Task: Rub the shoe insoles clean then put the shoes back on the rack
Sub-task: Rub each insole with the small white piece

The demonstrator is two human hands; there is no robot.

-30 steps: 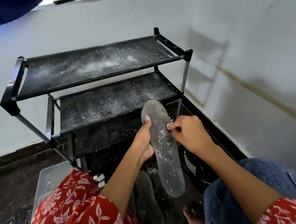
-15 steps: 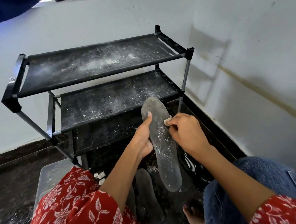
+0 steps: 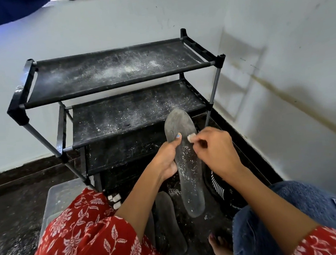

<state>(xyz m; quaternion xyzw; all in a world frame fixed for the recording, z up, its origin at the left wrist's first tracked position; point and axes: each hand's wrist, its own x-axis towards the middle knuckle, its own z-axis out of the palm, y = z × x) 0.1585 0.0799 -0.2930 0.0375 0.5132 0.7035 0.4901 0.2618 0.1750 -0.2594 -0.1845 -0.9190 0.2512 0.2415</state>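
While the left hand grips the grey insole along its edge, thumb on top, the right hand pinches a small white eraser against the insole's upper part. It's held up in front of the dusty black rack, toe end pointing away. Another insole lies on the floor below, next to a dark shoe.

looks like a corner of someone's home: dusty black shoe rack against plain white walls, dark floor, plastic bin beside it.
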